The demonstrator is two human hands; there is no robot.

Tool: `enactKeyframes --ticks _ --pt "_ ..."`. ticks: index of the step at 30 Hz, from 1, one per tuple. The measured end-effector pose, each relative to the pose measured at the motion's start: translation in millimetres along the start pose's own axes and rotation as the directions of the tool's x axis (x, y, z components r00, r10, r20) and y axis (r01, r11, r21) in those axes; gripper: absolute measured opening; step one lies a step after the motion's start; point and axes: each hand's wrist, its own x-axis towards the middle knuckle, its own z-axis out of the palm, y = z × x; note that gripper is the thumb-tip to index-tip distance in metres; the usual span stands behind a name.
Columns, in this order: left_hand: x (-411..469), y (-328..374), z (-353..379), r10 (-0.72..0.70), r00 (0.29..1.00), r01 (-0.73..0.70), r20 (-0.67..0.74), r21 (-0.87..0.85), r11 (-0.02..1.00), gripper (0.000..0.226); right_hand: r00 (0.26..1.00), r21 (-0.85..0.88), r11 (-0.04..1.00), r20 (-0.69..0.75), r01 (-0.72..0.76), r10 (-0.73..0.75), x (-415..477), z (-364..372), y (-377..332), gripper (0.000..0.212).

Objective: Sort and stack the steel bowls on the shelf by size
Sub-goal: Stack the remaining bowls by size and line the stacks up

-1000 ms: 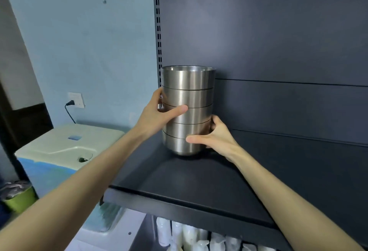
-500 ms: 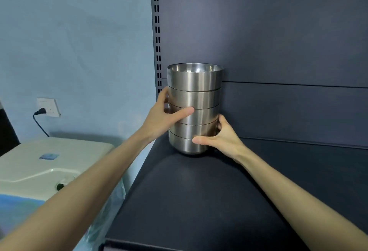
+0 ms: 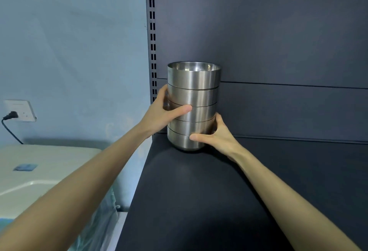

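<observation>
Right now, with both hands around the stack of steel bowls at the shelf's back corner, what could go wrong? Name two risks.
1. The tall stack of five nested steel bowls is gripped only at its lower half by the left hand and right hand; the top could tip.
2. It stands near the left edge of the dark shelf; a nudge might drop it.

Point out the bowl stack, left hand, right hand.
bowl stack (image 3: 194, 83), head view, side wall of top bowl
left hand (image 3: 161, 114), head view, back of hand
right hand (image 3: 218, 135), head view, back of hand

Storeroom or shop, slotted shelving upright, wall socket
</observation>
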Motion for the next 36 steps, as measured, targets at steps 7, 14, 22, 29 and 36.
enactKeyframes --ticks 7,14,22,29,36 --pt "1.0 -2.0 -1.9 0.009 1.000 -0.008 0.015 -0.010 1.000 0.094 1.000 0.001 1.000 0.001 -0.013 0.013 2.2 2.3 0.8 0.137" --pt "2.2 -2.0 -7.9 0.004 0.999 -0.004 0.039 -0.001 1.000 0.097 1.000 -0.046 0.999 -0.019 -0.014 0.013 2.6 7.3 0.3 0.140" --pt "-3.5 1.4 -8.9 0.004 0.999 -0.005 0.054 0.005 1.000 0.089 0.999 -0.109 0.994 -0.025 -0.027 0.025 -2.0 6.8 -4.8 0.130" --pt "-20.9 16.8 -4.9 0.064 0.987 -0.040 -0.150 0.161 0.986 0.065 0.999 -0.228 0.973 -0.034 -0.035 0.028 -17.3 3.4 -22.0 0.122" --pt "-42.1 32.7 -7.0 0.183 0.969 -0.080 -0.167 0.487 0.870 0.064 0.990 -0.454 0.891 -0.131 -0.008 -0.058 -49.6 -19.7 -48.2 0.088"
